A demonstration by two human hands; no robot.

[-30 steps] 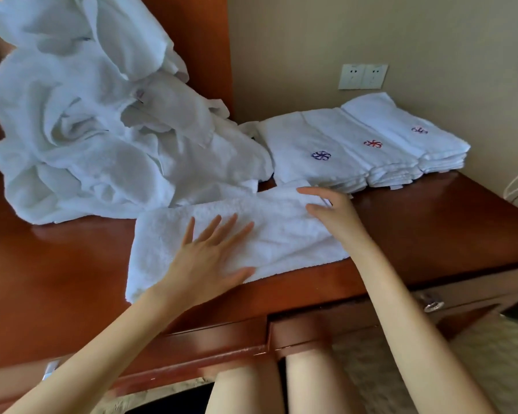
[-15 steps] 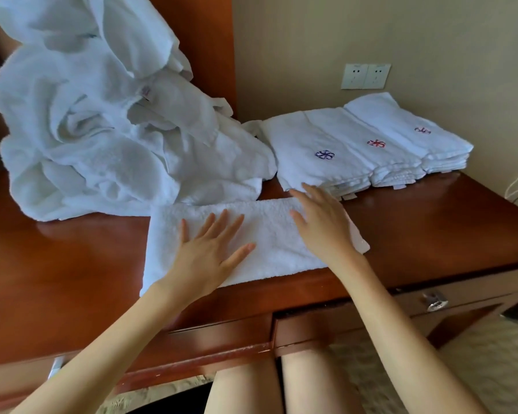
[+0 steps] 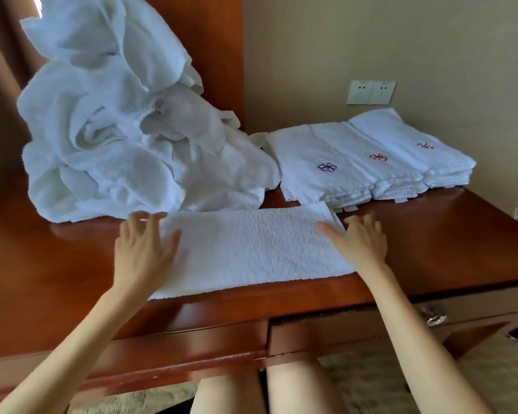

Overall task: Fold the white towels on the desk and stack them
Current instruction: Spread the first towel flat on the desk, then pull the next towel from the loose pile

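— What do we see first?

— The reddish wooden desk (image 3: 57,264) fills most of our view. On its far left stands a tall heap of crumpled white towels (image 3: 117,138), which leans against the wooden panel behind it.

— And the finished ones?

— At the far right, against the wall, we count three stacks of folded towels (image 3: 371,162). They lie side by side and touch each other.

— Where is the towel in work?

— The long folded towel (image 3: 251,249) lies flat near the front edge of the desk, just in front of the heap and the nearest stack.

— How do we read the hands?

— The left hand (image 3: 144,249) lies palm down on the towel's left end, with its fingers straight and spread. Its fingertips are blurred near the far corner. The right hand (image 3: 359,240) lies flat on the right end, with its thumb stretched out over the cloth and its fingers straight near the far right corner. Neither hand pinches or curls round anything.

— Any writing?

— None that we can read. A double wall socket (image 3: 370,92) sits above the stacks. Each top towel bears an embroidered pinwheel: a blue emblem (image 3: 327,167), a red emblem (image 3: 378,157) and a purple-red emblem (image 3: 425,145). A small tag (image 3: 159,104) on the heap shows red marks, and a bluish label (image 3: 340,198) pokes out from the nearest stack's edge. Both are too small for us to make out.
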